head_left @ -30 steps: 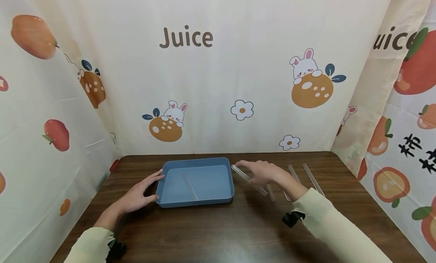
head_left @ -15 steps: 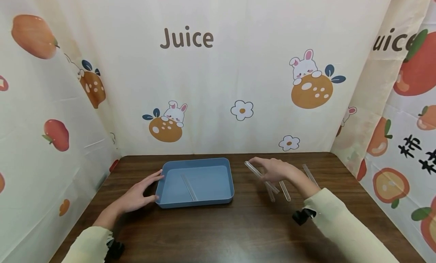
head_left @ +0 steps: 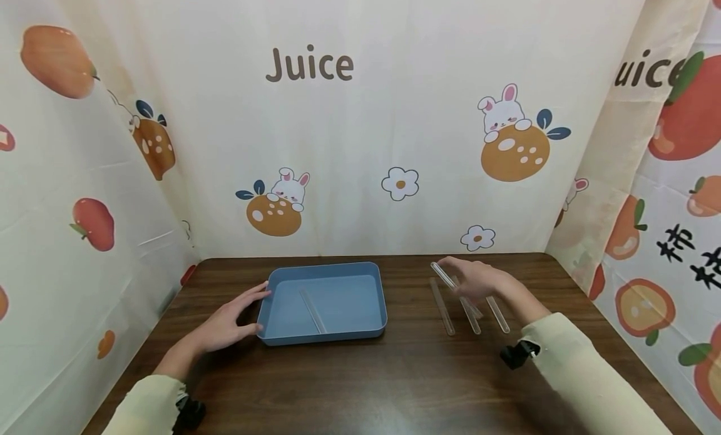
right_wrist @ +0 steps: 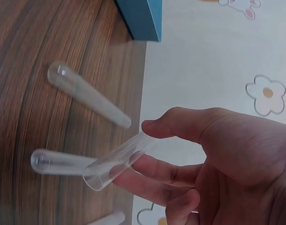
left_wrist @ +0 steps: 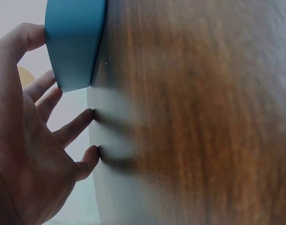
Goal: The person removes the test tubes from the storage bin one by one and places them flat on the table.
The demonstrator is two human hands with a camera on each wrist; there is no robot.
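Observation:
My right hand (head_left: 477,280) pinches a clear test tube (right_wrist: 118,156) between thumb and fingers, tilted above the table; its open end shows in the right wrist view. Beneath and beside that hand, several similar clear tubes lie on the wood, among them one to the left (head_left: 442,307) and one to the right (head_left: 497,314). My left hand (head_left: 230,321), fingers spread and mostly straight, touches the left side of a shallow blue tray (head_left: 355,332). Inside the tray lies one clear tube (head_left: 313,310), slanting. In the left wrist view, the thumb and fingertips meet the tray's corner (left_wrist: 75,61).
The dark wooden table (head_left: 360,385) carries the tray at its back left and the loose tubes at its back right. Printed curtains (head_left: 349,134) with fruit and rabbits enclose the back and both sides.
My right hand has moved right with the test tube, from beside the tray to over the loose tubes. The tubes nearest the tray are uncovered now. My left hand and the tray stay put.

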